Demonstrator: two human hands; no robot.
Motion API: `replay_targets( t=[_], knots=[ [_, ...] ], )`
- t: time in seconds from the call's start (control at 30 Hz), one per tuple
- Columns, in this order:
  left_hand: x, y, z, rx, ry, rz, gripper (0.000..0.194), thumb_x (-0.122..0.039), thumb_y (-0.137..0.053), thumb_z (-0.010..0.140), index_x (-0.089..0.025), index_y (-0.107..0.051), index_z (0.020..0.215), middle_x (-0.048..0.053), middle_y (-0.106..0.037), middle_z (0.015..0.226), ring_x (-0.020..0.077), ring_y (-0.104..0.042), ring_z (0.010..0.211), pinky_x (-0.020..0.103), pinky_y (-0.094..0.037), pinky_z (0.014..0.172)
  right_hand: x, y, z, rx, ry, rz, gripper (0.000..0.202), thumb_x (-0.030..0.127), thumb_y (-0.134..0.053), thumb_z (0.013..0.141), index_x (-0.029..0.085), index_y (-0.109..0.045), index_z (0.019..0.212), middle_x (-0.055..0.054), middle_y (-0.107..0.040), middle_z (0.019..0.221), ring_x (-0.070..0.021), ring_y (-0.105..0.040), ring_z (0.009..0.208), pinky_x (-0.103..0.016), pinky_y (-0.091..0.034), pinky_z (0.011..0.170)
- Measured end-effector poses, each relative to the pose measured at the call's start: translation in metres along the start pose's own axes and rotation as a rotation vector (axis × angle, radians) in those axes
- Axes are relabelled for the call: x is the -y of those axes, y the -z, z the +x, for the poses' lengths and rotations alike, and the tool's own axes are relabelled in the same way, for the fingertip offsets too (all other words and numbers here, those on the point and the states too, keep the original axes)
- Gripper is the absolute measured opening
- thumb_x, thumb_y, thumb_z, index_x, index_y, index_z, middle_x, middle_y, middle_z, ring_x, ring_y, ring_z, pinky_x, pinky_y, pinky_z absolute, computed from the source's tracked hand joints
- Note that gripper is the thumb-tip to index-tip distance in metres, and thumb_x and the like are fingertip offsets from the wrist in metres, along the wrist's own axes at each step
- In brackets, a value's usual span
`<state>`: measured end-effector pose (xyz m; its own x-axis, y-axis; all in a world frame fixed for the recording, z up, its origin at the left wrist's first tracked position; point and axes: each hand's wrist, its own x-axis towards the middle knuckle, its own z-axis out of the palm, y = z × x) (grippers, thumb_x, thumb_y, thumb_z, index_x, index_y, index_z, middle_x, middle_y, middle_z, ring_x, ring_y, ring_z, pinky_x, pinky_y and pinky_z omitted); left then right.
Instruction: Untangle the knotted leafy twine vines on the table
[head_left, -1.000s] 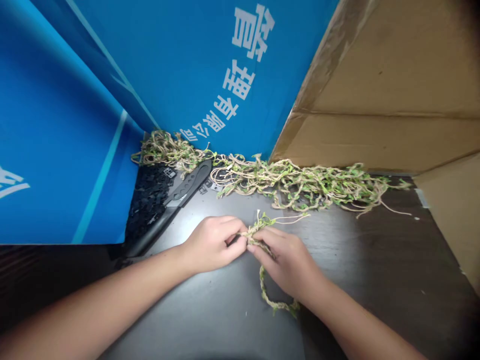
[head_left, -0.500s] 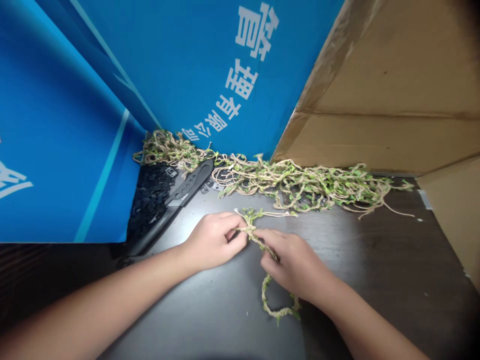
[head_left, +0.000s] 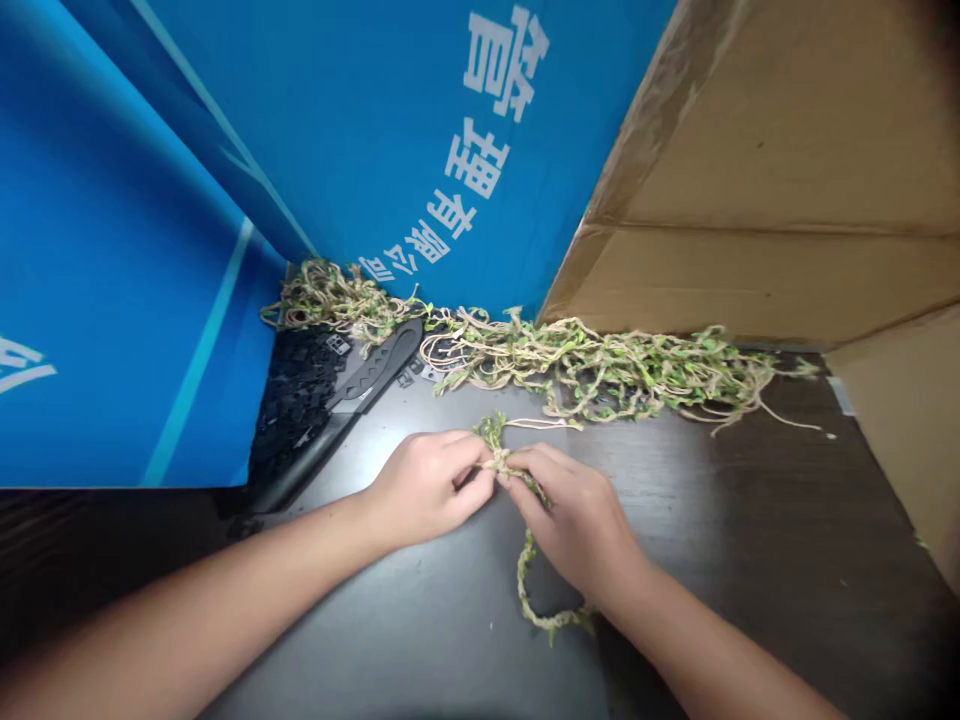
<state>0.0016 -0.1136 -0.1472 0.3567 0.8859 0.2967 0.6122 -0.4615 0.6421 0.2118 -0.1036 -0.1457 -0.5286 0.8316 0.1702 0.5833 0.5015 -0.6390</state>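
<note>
You have both hands closed on one leafy cord point(head_left: 526, 592), low over the tabletop point(head_left: 405, 630) and in front of the long heap. Your left hand point(head_left: 427, 487) pinches it between thumb and fingers at the left side of a knotted part point(head_left: 497, 460); your right hand point(head_left: 581, 512) pinches just to the right of that, with the cord running under its fingers and hanging out below in an open curve.

Expect it to feel very light, soft and limp, with a dry, rough twine surface that should not slip much. The braid looks sturdy enough to pull on; the small green leaves look like the weak part, apt to snag or tear off. Your best hold is the bare twine close on either side of the knotted part, fingertips clear of the leaves. The thin plain ends point(head_left: 544, 424) beyond it would bend away if you pushed them.

Count two hands and one cord in them. Behind lie two heaps of similar cord, the left heap point(head_left: 322, 297) and the larger right heap point(head_left: 630, 368), nearly meeting; their strands are too tangled to count. There is one black-handled tool point(head_left: 390, 360), beside many small dark pieces point(head_left: 289, 415), also beyond counting.
</note>
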Motion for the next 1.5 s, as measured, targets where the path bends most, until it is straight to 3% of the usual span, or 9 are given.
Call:
replay_targets(
  t=[0.27, 0.57, 0.8, 1.0, 1.1, 1.27, 1.5],
  knots=[
    [-0.001, 0.000, -0.001, -0.017, 0.010, 0.029, 0.009, -0.015, -0.059, 0.090, -0.017, -0.065, 0.083, -0.003, -0.055, 0.067, 0.0081, -0.047, 0.058, 0.023, -0.034, 0.058, -0.002, 0.001, 0.002, -0.008, 0.026, 0.028, 0.021, 0.014, -0.051, 0.097, 0.022, -0.068, 0.107, -0.001, -0.075, 0.098, -0.0176, -0.072, 0.084, -0.027, -0.045, 0.069],
    [-0.002, -0.001, -0.001, -0.009, 0.069, 0.049, 0.010, -0.017, -0.058, 0.090, -0.018, -0.067, 0.085, -0.003, -0.056, 0.066, 0.0093, -0.049, 0.059, 0.024, -0.035, 0.059, 0.000, 0.007, 0.003, 0.045, 0.027, 0.043, 0.038, 0.009, -0.048, 0.091, 0.023, -0.073, 0.116, -0.002, -0.069, 0.085, -0.0151, -0.061, 0.070, -0.026, -0.042, 0.065],
    [-0.006, -0.004, -0.002, 0.000, 0.156, 0.103, 0.011, -0.019, -0.058, 0.089, -0.017, -0.064, 0.079, -0.002, -0.054, 0.067, 0.0100, -0.049, 0.059, 0.024, -0.033, 0.059, -0.002, 0.008, 0.007, 0.088, -0.091, 0.305, 0.037, 0.011, -0.049, 0.088, 0.021, -0.077, 0.110, 0.002, -0.066, 0.074, -0.0115, -0.053, 0.060, -0.023, -0.038, 0.057],
    [0.003, 0.001, 0.003, -0.084, 0.216, 0.124, 0.013, -0.019, -0.058, 0.085, -0.016, -0.059, 0.073, -0.002, -0.051, 0.063, 0.0103, -0.046, 0.058, 0.024, -0.030, 0.058, 0.006, 0.010, 0.001, 0.197, -0.098, 0.176, 0.064, 0.008, -0.047, 0.082, 0.025, -0.063, 0.141, 0.002, -0.064, 0.075, -0.0130, -0.053, 0.060, -0.024, -0.037, 0.057],
    [0.006, 0.003, 0.004, -0.081, 0.195, 0.097, 0.011, -0.018, -0.058, 0.085, -0.016, -0.061, 0.074, -0.002, -0.051, 0.063, 0.0099, -0.046, 0.057, 0.023, -0.031, 0.058, 0.008, 0.011, -0.002, 0.179, -0.089, 0.085, 0.056, 0.011, -0.050, 0.084, 0.029, -0.067, 0.134, 0.002, -0.065, 0.077, -0.0149, -0.058, 0.064, -0.026, -0.039, 0.060],
    [0.003, 0.002, 0.002, -0.054, 0.097, 0.022, 0.010, -0.015, -0.059, 0.086, -0.016, -0.060, 0.075, -0.003, -0.049, 0.062, 0.0084, -0.044, 0.057, 0.022, -0.031, 0.057, 0.005, 0.008, -0.001, 0.023, -0.049, 0.033, 0.026, 0.034, -0.061, 0.096, 0.025, -0.068, 0.119, -0.005, -0.070, 0.100, -0.0196, -0.067, 0.083, -0.030, -0.048, 0.073],
    [0.002, 0.000, -0.002, -0.065, 0.054, 0.000, 0.007, -0.013, -0.061, 0.085, -0.016, -0.062, 0.079, -0.004, -0.049, 0.062, 0.0077, -0.045, 0.057, 0.022, -0.032, 0.057, 0.003, 0.004, 0.003, 0.067, -0.038, 0.146, 0.014, 0.024, -0.055, 0.101, 0.023, -0.069, 0.101, -0.001, -0.072, 0.093, -0.0167, -0.068, 0.084, -0.027, -0.043, 0.072]
  ],
)
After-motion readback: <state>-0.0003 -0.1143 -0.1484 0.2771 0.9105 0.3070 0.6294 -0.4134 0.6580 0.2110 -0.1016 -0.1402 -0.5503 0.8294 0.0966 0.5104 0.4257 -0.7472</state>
